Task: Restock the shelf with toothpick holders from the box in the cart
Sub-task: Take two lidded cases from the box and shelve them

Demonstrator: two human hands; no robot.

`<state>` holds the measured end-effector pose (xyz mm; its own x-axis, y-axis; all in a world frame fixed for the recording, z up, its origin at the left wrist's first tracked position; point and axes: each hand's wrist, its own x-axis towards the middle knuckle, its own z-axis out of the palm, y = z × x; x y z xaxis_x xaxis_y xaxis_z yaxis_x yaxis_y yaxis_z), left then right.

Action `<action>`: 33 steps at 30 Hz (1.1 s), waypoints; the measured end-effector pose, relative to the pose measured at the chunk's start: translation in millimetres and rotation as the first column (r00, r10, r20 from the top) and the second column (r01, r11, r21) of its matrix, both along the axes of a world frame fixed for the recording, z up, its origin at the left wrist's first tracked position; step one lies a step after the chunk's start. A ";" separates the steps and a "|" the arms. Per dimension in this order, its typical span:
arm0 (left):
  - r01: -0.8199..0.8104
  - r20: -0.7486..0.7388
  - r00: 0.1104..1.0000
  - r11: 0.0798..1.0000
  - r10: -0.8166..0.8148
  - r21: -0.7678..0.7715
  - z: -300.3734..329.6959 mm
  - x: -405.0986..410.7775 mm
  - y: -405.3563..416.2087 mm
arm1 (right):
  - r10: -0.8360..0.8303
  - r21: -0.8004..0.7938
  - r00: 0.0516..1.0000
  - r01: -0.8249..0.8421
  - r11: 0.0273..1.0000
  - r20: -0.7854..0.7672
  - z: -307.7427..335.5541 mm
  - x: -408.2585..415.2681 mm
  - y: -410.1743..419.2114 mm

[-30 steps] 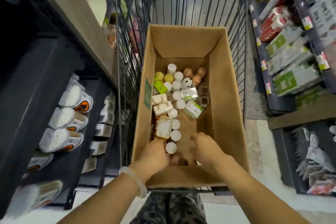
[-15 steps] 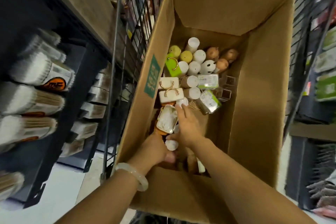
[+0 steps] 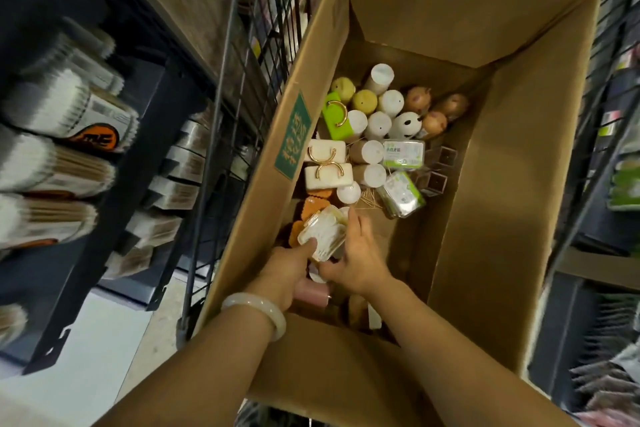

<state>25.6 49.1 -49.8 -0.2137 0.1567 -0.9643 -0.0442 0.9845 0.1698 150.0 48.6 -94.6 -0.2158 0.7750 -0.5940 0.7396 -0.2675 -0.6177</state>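
both hands are inside the cardboard box (image 3: 512, 163), which stands in the wire cart (image 3: 239, 55). since a second ago, when they hung over the near end of the box holding nothing, they have closed in on a clear plastic pack (image 3: 323, 234) of white contents. the left hand (image 3: 289, 269) pinches the pack's near corner with thumb on top; the right hand (image 3: 356, 258) curls round its right edge with thumb beneath. half a second ago the right fingers reached further up the pile; they have now drawn back onto the pack. the pack sits tilted, apparently being lifted off the orange holders (image 3: 310, 215) just under and left of the grip.

beyond the grip lie two cream holders with gold handles (image 3: 327, 163), white cylinders (image 3: 370, 151) and green-labelled boxes (image 3: 403, 152). a pink cylinder (image 3: 313, 291) lies below the hands, towards the wrists. loose toothpicks (image 3: 370, 201) are scattered just past the right fingertips.

judgement: one item is secured and extraction is beginning. the shelf (image 3: 65, 135), well left of the grip beyond the cart wire, has yet to receive it. most stock remains in the box, so the task is at an early stage.
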 end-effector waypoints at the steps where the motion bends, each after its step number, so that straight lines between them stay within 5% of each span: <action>1: -0.060 0.060 0.996 0.998 0.061 -0.012 3.9 0.1 -1.2 | -0.007 -0.020 1.000 0.006 1.000 -0.020 6.2 2.7 -5.1; 7: -0.014 0.106 0.994 0.999 0.017 -0.031 28.9 -0.5 -17.6 | -0.082 -0.151 0.983 0.058 0.987 -0.164 35.9 22.1 -35.7; 11: 0.053 0.109 0.993 0.998 -0.056 0.026 47.4 -4.0 -19.8 | -0.057 -0.289 0.997 0.037 0.956 -0.059 54.0 44.4 -35.7; 16: 0.136 0.071 0.985 0.961 -0.157 0.240 75.4 -14.0 -21.7 | -0.127 -0.222 0.990 0.136 0.966 0.054 67.8 57.8 -27.2; 19: 0.144 0.088 0.980 0.936 -0.181 0.320 87.5 -19.4 -28.4 | -0.241 -0.233 0.965 0.211 0.949 -0.108 83.2 51.2 -21.2; 22: 0.123 0.102 0.980 0.926 -0.169 0.358 95.4 -22.7 -34.8 | -0.437 -0.380 0.822 0.296 0.876 -0.365 102.3 43.3 -21.4; 25: 0.097 0.096 0.985 0.917 -0.145 0.387 102.6 -27.4 -36.3 | -0.474 -0.381 0.761 0.319 0.868 -0.442 111.0 41.8 -24.7; 33: 0.106 0.014 0.992 0.901 -0.123 0.421 105.9 -35.6 -41.1 | -0.647 -0.415 0.721 0.525 0.743 -0.247 96.0 45.8 -7.8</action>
